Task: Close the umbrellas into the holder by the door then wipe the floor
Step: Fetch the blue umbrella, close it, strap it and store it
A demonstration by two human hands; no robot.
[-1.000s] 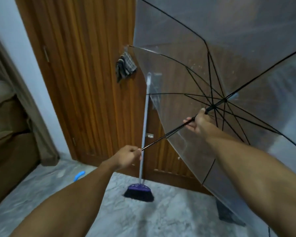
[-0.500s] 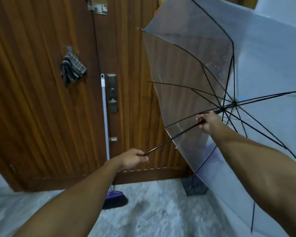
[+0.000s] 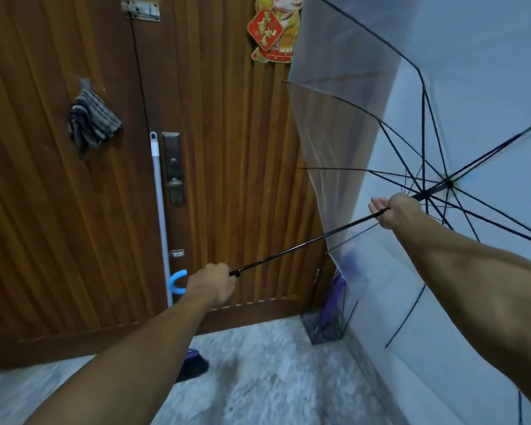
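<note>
The clear umbrella [image 3: 380, 118] is wide open by the door [image 3: 227, 148], with the left hand [image 3: 210, 285] squeezing its handle and the right hand [image 3: 394, 210] around the pole, so next slide it shut for the holder [image 3: 325, 329].

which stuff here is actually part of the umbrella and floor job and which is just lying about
Part of the job:
- clear umbrella, open, shaft held by left hand and right hand
- holder by the door, a purple umbrella already in it
- floor

Just there:
- broom leaning on the door
- striped cloth hanging up
- tiger decoration
</note>
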